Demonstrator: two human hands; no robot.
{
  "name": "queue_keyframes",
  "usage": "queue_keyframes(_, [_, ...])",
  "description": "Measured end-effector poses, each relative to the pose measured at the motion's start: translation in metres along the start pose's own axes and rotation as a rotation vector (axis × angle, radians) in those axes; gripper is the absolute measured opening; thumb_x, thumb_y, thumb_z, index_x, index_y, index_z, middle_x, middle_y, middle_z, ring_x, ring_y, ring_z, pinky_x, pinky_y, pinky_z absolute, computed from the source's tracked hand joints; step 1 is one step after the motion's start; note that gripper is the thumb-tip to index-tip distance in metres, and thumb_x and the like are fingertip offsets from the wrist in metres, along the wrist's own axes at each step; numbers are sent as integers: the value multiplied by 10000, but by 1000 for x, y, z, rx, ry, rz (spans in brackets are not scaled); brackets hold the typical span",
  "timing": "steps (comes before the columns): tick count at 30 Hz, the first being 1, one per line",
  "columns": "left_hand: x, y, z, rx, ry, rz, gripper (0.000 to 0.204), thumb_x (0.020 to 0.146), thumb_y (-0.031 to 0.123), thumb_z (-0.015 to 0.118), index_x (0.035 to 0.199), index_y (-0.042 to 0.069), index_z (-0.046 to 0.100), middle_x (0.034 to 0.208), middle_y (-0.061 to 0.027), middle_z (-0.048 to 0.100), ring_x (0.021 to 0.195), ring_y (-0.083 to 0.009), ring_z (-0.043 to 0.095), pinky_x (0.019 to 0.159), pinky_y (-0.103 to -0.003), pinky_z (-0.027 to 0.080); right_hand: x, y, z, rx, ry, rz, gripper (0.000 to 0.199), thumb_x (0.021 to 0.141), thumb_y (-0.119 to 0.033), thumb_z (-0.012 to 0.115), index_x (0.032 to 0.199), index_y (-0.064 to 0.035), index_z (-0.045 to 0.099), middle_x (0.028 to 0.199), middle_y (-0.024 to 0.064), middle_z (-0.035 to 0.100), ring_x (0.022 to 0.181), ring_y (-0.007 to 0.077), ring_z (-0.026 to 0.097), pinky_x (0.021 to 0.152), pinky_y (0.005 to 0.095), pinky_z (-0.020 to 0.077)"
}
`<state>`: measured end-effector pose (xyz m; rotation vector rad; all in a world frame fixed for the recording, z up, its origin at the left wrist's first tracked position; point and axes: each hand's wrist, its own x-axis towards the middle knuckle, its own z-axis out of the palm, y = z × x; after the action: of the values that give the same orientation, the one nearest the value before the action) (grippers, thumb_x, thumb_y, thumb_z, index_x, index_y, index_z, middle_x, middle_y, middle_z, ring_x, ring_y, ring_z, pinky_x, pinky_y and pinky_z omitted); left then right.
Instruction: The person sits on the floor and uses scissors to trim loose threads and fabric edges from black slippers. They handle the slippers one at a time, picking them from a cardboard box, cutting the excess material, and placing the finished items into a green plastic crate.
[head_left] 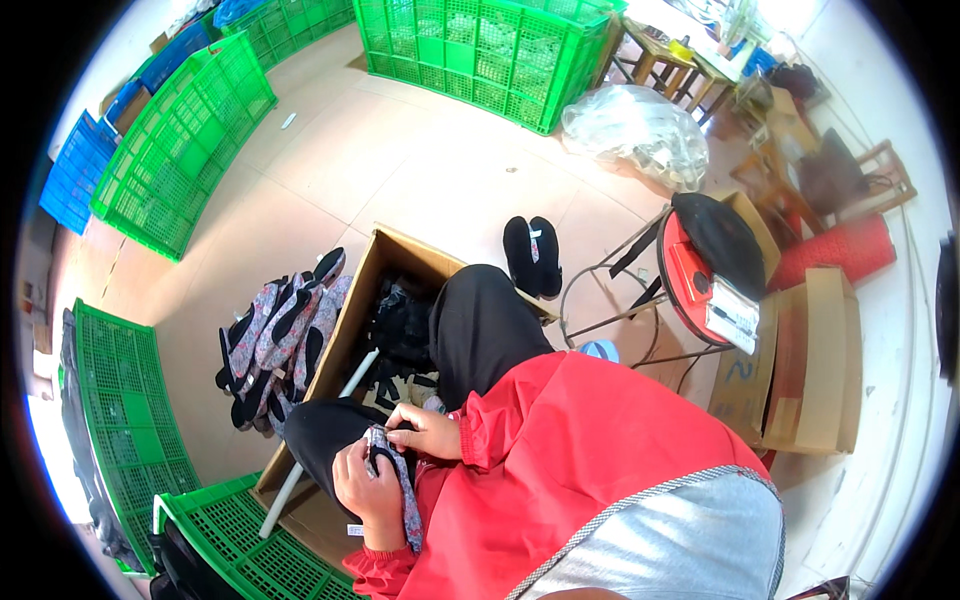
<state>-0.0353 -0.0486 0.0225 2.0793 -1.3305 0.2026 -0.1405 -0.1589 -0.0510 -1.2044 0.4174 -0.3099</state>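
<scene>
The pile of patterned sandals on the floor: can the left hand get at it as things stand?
Probably not at once: the left hand holds a patterned sandal, and the cardboard box stands between it and the pile.

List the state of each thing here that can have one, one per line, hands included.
Left hand: closed around the patterned slipper.
Right hand: gripping the slipper's upper end.
Cardboard box: open, dark items inside.
Slipper pile: heaped on the floor beside the box.
Black slipper pair: side by side on the floor.
Green crates: stacked, standing on edge.

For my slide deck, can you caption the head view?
Seated person's left hand and right hand hold a patterned shoe upper over an open cardboard box.
</scene>
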Motion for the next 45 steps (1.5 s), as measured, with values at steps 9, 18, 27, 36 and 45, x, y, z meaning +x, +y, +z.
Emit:
queue_keyframes(9, [2,4,0,-10,-2,74,175,673,-43,631,837,11,662,820,-111,611,763,-301,593,697,-400,485,0,3,-2,97,-7,47,234,979,-241,577,1075,-36,520,817,13,601,696,56,518,612,207,414])
queue_keyframes(18, [-3,-5,-9,107,-55,-58,141,658,76,712,742,71,599,770,-88,597,725,-289,583,613,-394,477,1,-9,-14,-90,-48,-39,190,980,-212,558,1001,-24,570,857,45,621,800,120,614,737,269,490])
queue_keyframes(27, [-3,-14,-31,136,-218,-250,189,651,103,746,738,65,583,744,-84,591,760,-291,600,670,-391,482,6,-19,-4,-230,-55,95,524,773,-313,798,1131,-39,532,1007,38,583,923,101,555,828,280,469])
queue_keyframes(36, [32,17,-47,-4,-3,-215,247,623,24,700,707,53,470,658,-84,491,651,-294,528,594,-393,426,39,-39,30,-395,212,-206,509,733,-110,739,1174,-29,497,1045,154,613,963,257,625,852,337,490])
queue_keyframes(45, [60,27,-48,196,259,-88,429,644,-46,664,1068,-11,609,1035,-154,584,931,-338,576,838,-395,481,70,-91,19,-473,118,-441,348,808,-31,663,1147,-15,586,1083,121,636,991,220,625,887,316,494])
